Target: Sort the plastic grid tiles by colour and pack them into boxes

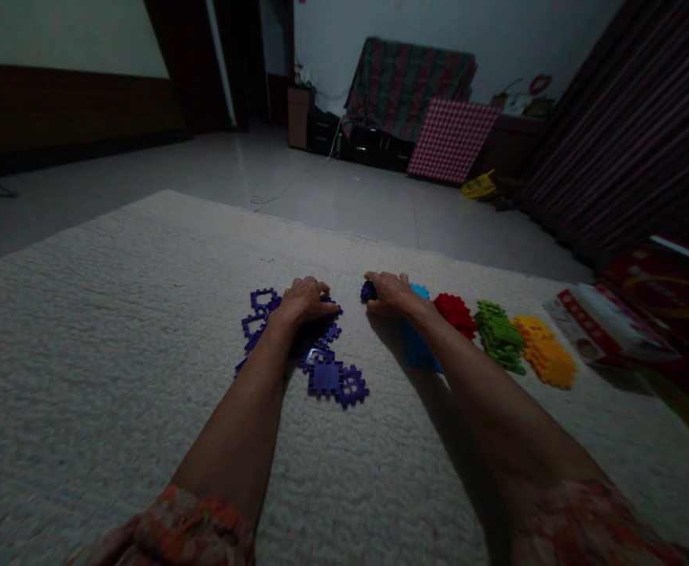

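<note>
My left hand (305,300) lies palm down with curled fingers on a scatter of purple interlocking plastic tiles (326,376) on the cream rug (114,330). What its fingers hold, if anything, is hidden. My right hand (389,292) is closed on a small purple tile (369,292) at its fingertips. Just right of that hand sit sorted piles: blue tiles (418,350), red tiles (455,313), green tiles (499,335) and yellow tiles (545,350).
Printed boxes and booklets (607,322) lie at the rug's right edge beside a striped curtain (633,134). Bare tiled floor (321,189) lies beyond the rug, with a covered cabinet (409,86), a checked board (451,137) and a yellow object (479,185) far back.
</note>
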Available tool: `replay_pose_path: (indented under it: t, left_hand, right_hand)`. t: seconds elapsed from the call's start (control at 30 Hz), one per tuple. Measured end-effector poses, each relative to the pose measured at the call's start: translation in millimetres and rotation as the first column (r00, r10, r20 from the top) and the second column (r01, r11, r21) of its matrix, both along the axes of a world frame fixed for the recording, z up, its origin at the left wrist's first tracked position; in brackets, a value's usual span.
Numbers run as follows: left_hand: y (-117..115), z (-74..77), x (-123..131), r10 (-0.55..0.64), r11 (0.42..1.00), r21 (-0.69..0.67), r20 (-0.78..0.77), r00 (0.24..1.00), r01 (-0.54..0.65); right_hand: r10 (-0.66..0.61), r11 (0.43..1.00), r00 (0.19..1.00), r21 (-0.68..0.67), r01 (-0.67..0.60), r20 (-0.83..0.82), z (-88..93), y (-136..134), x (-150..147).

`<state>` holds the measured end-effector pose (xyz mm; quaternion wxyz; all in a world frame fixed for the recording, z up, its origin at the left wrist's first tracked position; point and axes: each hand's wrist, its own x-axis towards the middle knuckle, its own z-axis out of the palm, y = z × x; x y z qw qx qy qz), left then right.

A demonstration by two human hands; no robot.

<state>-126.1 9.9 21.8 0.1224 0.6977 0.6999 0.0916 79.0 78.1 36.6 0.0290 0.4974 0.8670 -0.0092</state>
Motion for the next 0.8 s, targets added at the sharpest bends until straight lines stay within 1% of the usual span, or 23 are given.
replay_pose_path:
  t: [0.1, 0.17, 0.2, 0.27, 0.3, 0.33, 0.4, 0.47, 0.53, 0.6, 0.7, 0.8]
  left_hand:
    - [2, -1.8, -1, -0.017, 1.0, -0.001, -0.006, 1.0, 0.017]
    - [3, -2.5, -2, -0.021, 1.0, -0.006, 0.004, 1.0, 0.021]
    - [3, -2.7, -1, -0.021, 1.0, -0.007, 0.009, 1.0, 0.021]
    - [3, -2.7, -1, -0.019, 1.0, -0.006, 0.01, 1.0, 0.019]
    - [2, -2.6, 0, -0.019, 1.0, -0.003, 0.003, 1.0, 0.019]
    - [2, -2.5, 1, -0.018, 1.0, 0.001, -0.006, 1.0, 0.018]
    - [1, -2.1, 2, -0.012, 1.0, 0.006, -0.024, 1.0, 0.013]
    - [1, -1.5, 3, -0.01, 1.0, 0.005, -0.027, 1.0, 0.01]
    - [1, -0.6, 3, -0.018, 1.0, 0.0, -0.019, 1.0, 0.018]
    - [1, 0.4, 3, -0.031, 1.0, -0.005, -0.02, 0.999, 0.03]
    - [2, 1.5, 3, -0.036, 0.999, -0.006, -0.04, 0.999, 0.035]
    - [1, 0.6, 4, -0.032, 0.999, -0.001, -0.033, 0.999, 0.032]
  right_hand:
    - [0.009, 0.998, 0.999, 0.058, -0.007, -0.044, 5.7, -13, 0]
    - [0.076, 0.99, 0.985, 0.132, -0.056, -0.152, 10.3, -33, 2]
    - [0.127, 0.983, 0.966, 0.16, -0.091, -0.226, 12.3, -46, 4]
    - [0.176, 0.984, 0.923, 0.098, -0.151, -0.342, 15.1, -77, 10]
    - [0.212, 0.976, 0.898, 0.031, -0.217, -0.384, 15.9, -94, 13]
    - [0.238, 0.959, 0.874, -0.04, -0.28, -0.423, 16.2, -110, 16]
    - [0.265, 0.902, 0.844, -0.19, -0.388, -0.466, 15.6, -137, 20]
    - [0.253, 0.879, 0.85, -0.258, -0.402, -0.462, 13.8, -155, 20]
    - [0.243, 0.878, 0.863, -0.279, -0.39, -0.443, 10.8, -165, 17]
    - [0.244, 0.885, 0.865, -0.265, -0.384, -0.438, 7.2, -170, 14]
    - [0.249, 0.896, 0.852, -0.224, -0.383, -0.46, 3.3, -175, 12]
    - [0.233, 0.889, 0.843, -0.244, -0.386, -0.484, 5.0, -175, 16]
